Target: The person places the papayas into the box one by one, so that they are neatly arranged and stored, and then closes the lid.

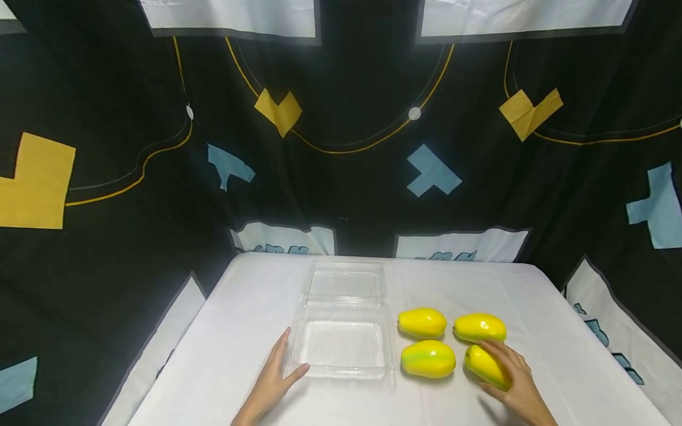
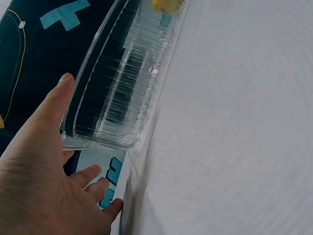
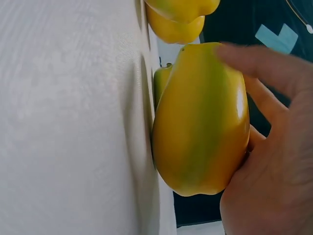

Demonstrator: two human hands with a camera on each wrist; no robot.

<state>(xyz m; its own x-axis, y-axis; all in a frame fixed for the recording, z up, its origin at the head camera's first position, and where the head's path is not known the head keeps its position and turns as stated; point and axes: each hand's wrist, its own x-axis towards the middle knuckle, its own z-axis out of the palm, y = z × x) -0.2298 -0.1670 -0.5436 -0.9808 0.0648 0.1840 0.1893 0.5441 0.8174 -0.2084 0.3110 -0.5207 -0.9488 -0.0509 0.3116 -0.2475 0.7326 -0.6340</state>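
- Both hands work apart in the head view: the left hand (image 1: pixel 270 381) spreads its fingers and thumb at the near left of the clear container (image 1: pixel 343 349), while the right hand (image 1: pixel 519 381) curls over the near-right fruit (image 1: pixel 483 364).
- Same view: the near-right fruit lies slantwise on the white tabletop (image 1: pixel 202 355), right of the container. The far-right fruit (image 1: pixel 479 326) is just beyond it; the far-left fruit (image 1: pixel 422 322) and near-left fruit (image 1: pixel 428 358) lie between it and the container. The container's two halves are spread open, and all four fruits lie outside. The step in hand seems to be taking hold of the first fruit.
- Left wrist view: thumb and fingers stand parted beside the container's wall — whether they press the plastic cannot be told from this angle.
- Right wrist view: thumb over one end of the near-right fruit, fingers behind its side, so the hand appears clamped on it. The next move would call for a firm, even hold on glossy skin and a lift clear of the neighbours — with the left hand steadying the thin container.
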